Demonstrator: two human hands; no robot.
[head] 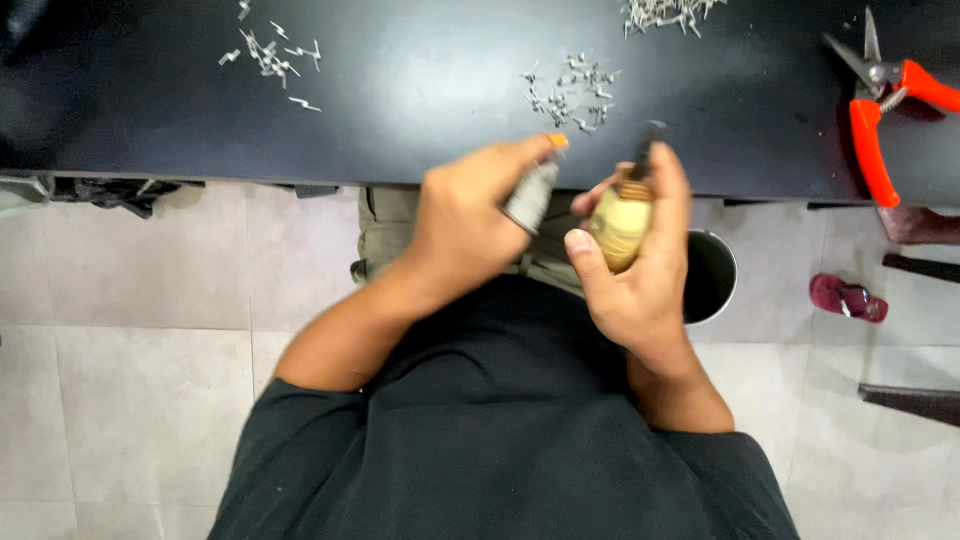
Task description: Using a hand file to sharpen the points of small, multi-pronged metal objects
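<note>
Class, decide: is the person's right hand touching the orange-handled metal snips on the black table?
Apart. The head view shows the right hand around a yellowish rounded object, with bare black table separating it from the orange-handled snips.

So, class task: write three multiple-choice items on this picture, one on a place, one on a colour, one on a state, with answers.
1. Where do the snips lie?
A. right end of the black table
B. on the floor
C. in the bin

2. What colour are their handles?
A. blue
B. orange-red
C. green

3. What is the right hand doing?
A. resting flat
B. gripping a yellowish wooden-looking handle
C. hanging free

Answers: A, they rest on the tabletop at right; B, the handles are bright orange-red; B, fingers wrap the handle while the left hand holds a grey piece.
</note>
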